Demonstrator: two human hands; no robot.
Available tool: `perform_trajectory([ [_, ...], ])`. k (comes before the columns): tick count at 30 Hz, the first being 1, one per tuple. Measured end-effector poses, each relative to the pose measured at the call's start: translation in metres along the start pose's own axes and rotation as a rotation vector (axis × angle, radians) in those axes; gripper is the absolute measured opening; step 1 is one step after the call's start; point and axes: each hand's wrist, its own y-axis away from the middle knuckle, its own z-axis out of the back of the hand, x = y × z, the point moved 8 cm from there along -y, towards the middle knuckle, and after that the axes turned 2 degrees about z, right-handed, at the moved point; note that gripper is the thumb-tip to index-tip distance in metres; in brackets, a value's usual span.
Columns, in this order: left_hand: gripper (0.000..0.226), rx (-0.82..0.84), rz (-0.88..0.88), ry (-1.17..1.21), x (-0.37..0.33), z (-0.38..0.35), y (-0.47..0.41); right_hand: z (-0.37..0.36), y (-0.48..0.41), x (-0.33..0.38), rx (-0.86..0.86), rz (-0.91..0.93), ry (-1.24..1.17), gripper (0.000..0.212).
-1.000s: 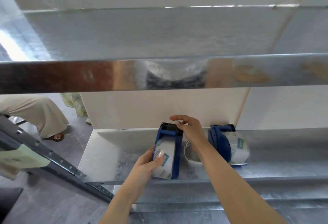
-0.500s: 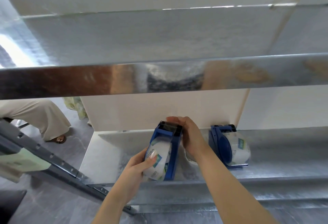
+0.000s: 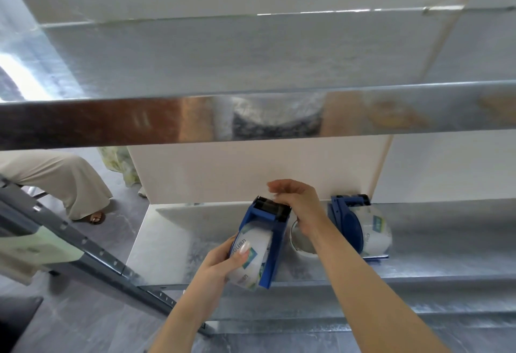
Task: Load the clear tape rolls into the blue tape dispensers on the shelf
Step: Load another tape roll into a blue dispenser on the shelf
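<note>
Gripping the tape roll (image 3: 252,257) seated in the blue dispenser (image 3: 272,236) at lower centre, the left hand (image 3: 220,264) steadies both on the shelf (image 3: 167,241). Right of it, the right hand (image 3: 300,204) pinches at the cutter end, apparently threading tape. Next, I judge, comes drawing it over the blade. A second dispenser (image 3: 349,221), loaded, stands further right.

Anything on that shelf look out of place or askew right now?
One loose tape roll lies on the shelf between the two blue dispensers, unloaded. The near dispenser sits tilted, left hand gripping its roll, right hand at its cutter.
</note>
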Motion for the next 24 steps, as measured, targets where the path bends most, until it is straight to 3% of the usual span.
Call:
perform_trajectory([
  [4,0.037,0.013,-0.008,0.008,-0.002,-0.003,0.001,0.005,-0.005,-0.009,0.046,-0.071,0.029,0.019],
  [10,0.026,-0.042,-0.020,0.113,-0.005,0.003,0.000,0.004,-0.002,-0.034,0.082,-0.209,-0.070,0.052],
  [12,0.016,-0.059,-0.025,0.142,-0.005,0.003,-0.001,0.000,0.002,-0.048,0.050,-0.305,-0.180,0.054],
  [15,0.028,-0.108,-0.015,0.179,-0.004,0.004,-0.001,-0.008,0.007,-0.062,-0.018,-0.407,-0.381,0.049],
  [19,0.032,-0.114,-0.006,0.215,-0.002,0.005,0.000,-0.010,0.009,-0.064,-0.091,-0.406,-0.356,0.031],
  [24,0.032,-0.120,-0.032,0.238,-0.003,0.006,-0.003,-0.016,0.009,-0.063,-0.055,-0.355,-0.354,0.055],
])
